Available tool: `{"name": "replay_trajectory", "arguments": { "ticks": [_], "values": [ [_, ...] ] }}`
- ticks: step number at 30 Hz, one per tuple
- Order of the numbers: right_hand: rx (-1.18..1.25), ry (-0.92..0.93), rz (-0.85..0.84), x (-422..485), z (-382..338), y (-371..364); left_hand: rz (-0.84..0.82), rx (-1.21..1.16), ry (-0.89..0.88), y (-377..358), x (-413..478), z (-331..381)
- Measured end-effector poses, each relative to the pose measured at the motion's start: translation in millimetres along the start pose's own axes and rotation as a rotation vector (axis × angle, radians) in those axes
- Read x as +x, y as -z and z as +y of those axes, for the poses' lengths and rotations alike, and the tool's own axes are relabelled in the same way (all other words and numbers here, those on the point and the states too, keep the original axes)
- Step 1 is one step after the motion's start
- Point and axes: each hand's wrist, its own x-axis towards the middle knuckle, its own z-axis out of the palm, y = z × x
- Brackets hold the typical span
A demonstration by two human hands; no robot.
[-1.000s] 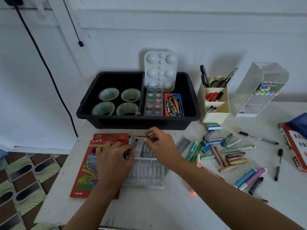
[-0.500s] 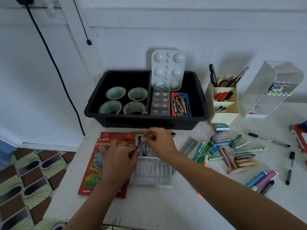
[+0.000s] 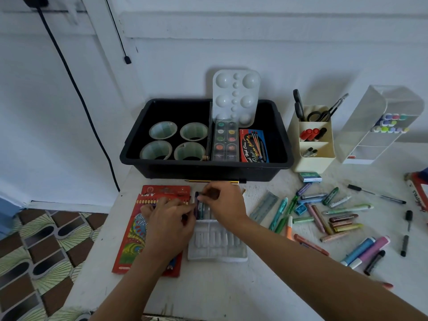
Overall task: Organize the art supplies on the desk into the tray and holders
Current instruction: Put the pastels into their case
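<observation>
A clear plastic crayon tray (image 3: 217, 245) lies on the white desk (image 3: 231, 288) in front of the black bin (image 3: 281, 158). A purple crayon (image 3: 197, 206) and a teal crayon (image 3: 202, 208) lie in the tray's far-left slots. My left hand (image 3: 170, 224) rests over the red colour-pencil packs (image 3: 129, 242), its curled fingertips pinching the purple crayon's side. My right hand (image 3: 223, 202) reaches from the right and pinches the purple crayon's top end. Both hands hide the tray's far half.
Several loose crayons (image 3: 324, 218), pens and markers (image 3: 370, 251) are scattered at the right. The cream holder (image 3: 312, 158) holds scissors and markers; a clear organizer (image 3: 379, 126) stands further right. A pencil (image 3: 210, 181) lies against the bin, which holds tape rolls, paints and a palette.
My left hand carried the purple crayon to the tray's far-left slot, where it now lies. My right hand shifted left to the crayon's top end. The camera view moved left.
</observation>
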Motion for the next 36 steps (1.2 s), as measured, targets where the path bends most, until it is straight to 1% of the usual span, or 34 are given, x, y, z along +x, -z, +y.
{"name": "replay_trajectory", "arguments": {
  "ticks": [3, 5, 8, 12, 14, 18, 23, 26, 29, 32, 34, 35, 36],
  "values": [
    [-0.099, 0.083, -0.006, -2.6, 0.0, 4.4, 0.012, 0.013, -0.037, 1.3, -0.3, 1.9],
    [-0.139, 0.123, -0.051, -3.1, -0.1, 6.9, 0.029, 0.011, -0.056, 2.9, -0.2, 2.1],
    [-0.140, 0.148, -0.099, -5.5, 2.1, 11.8, 0.005, 0.000, -0.080, 5.4, 2.4, 1.9],
    [-0.138, 0.181, -0.094, -10.7, 5.1, 15.0, -0.012, 0.000, -0.101, 11.1, 4.9, 5.7],
    [-0.144, 0.184, -0.080, -11.9, 3.6, 13.2, -0.047, -0.001, -0.096, 12.6, 5.9, 6.2],
    [-0.184, 0.171, -0.060, -11.8, 2.3, 7.5, -0.173, -0.012, -0.064, 15.0, 6.9, 4.4],
    [-0.201, 0.136, -0.085, -10.2, 4.0, 7.4, -0.178, -0.009, -0.020, 19.3, 5.7, 7.2],
    [-0.226, 0.154, -0.144, -10.1, 4.0, 12.6, -0.191, -0.011, -0.004, 21.1, 4.8, 9.4],
    [-0.184, 0.188, -0.192, -12.5, 6.8, 29.4, -0.225, 0.016, 0.012, 22.8, 5.5, 10.8],
    [-0.139, 0.149, -0.104, -16.6, 10.3, 62.3, -0.222, 0.037, -0.033, 26.2, 7.9, 15.9],
    [-0.167, 0.147, -0.064, -15.8, 12.6, 87.2, -0.205, -0.007, -0.086, 25.5, 10.0, 25.3],
    [-0.211, 0.136, -0.095, -15.3, 13.5, 98.3, -0.202, -0.054, -0.131, 22.5, 11.1, 31.8],
    [-0.269, 0.107, -0.162, -15.4, 15.0, 107.0, -0.209, -0.112, -0.186, 18.0, 12.5, 39.3]
  ]
}}
